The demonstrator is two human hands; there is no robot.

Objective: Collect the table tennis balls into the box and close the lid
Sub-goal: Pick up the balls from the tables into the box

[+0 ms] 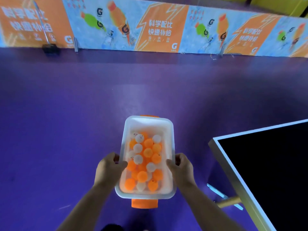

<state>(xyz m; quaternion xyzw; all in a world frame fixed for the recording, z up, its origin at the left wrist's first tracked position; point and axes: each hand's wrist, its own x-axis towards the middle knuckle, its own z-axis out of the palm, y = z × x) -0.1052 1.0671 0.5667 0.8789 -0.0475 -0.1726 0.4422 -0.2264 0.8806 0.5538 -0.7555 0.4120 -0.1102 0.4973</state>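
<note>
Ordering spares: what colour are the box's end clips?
Orange; the near clip shows it best, head view.

White box — orange and white balls — purple floor, orange-blue banners.

Box: white translucent plastic tub, rectangular with rounded corners, top open, long axis running straight away from the camera. Orange far latch on one short end, orange near latch on the other. It is just left of the table corner, not on the tabletop. Balls: orange and white mixed, piled inside, with the end farthest from the camera bare.
</note>
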